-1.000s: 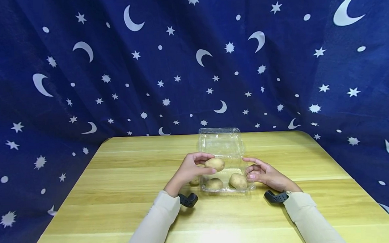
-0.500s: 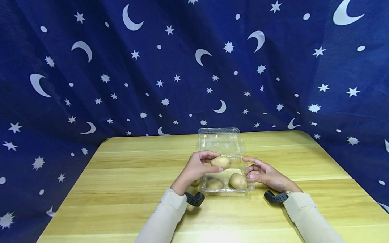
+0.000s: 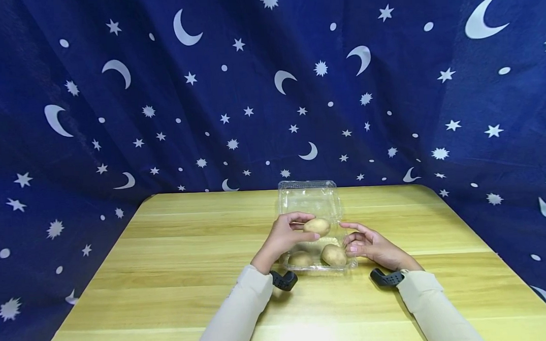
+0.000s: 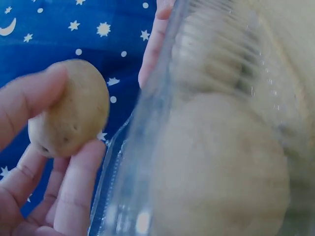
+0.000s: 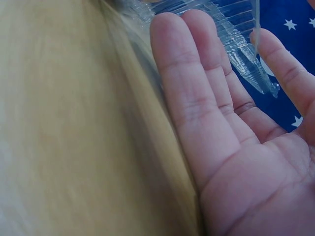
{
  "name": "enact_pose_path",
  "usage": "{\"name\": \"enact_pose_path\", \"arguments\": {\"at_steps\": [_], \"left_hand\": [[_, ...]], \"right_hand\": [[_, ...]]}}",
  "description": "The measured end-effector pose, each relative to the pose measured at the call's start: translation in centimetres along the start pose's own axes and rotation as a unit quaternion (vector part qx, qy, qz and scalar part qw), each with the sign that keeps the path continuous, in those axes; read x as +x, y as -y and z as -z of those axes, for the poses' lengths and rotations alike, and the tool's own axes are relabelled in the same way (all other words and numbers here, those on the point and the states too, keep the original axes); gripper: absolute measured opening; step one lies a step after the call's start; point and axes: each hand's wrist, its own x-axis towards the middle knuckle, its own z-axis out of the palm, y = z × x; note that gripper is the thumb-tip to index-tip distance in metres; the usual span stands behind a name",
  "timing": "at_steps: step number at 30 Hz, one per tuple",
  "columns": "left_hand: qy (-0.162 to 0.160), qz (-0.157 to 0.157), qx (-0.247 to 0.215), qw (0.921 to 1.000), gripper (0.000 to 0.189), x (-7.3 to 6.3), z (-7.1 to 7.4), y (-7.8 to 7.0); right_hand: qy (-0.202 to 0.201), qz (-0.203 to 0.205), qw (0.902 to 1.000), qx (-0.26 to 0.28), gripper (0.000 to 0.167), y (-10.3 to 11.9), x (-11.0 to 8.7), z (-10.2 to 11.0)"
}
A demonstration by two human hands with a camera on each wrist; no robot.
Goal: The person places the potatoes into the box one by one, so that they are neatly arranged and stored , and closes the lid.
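Left arm [image 3: 240, 312] slants away toward the far right, wrist raised, and here's the left hand [image 3: 286, 235]: thumb on the near side, fingers on the far side, curved into a firm pinch! Across from it, the right arm [image 3: 439, 305] slants far and left; the right hand [image 3: 373, 247] sits relaxed, palm turned leftward, one finger stretched out, the others gently bent.

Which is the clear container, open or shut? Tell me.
Open: its lid is swung back beyond the base, and two potatoes sit uncovered inside.
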Motion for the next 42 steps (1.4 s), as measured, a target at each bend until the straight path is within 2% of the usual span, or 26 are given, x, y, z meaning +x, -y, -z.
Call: {"name": "enact_pose_path", "arguments": {"at_steps": [9, 26, 42], "left_hand": [[-0.016, -0.007, 0.02, 0.9996, 0.044, 0.4, -1.3, 0.0], [-0.006, 0.012, 0.076, 0.997, 0.043, 1.6, -3.5, 0.7], [-0.033, 0.028, 0.122, 0.9916, 0.038, 2.0, -4.4, 1.4]], "right_hand": [[0.0, -0.002, 1.0, 0.002, 0.06, 0.0, 0.0, 0.0], [-0.003, -0.008, 1.0, 0.003, 0.061, -0.2, 0.0, 0.2], [-0.009, -0.014, 0.9998, -0.008, 0.06, -0.2, 0.0, 0.2]]}}
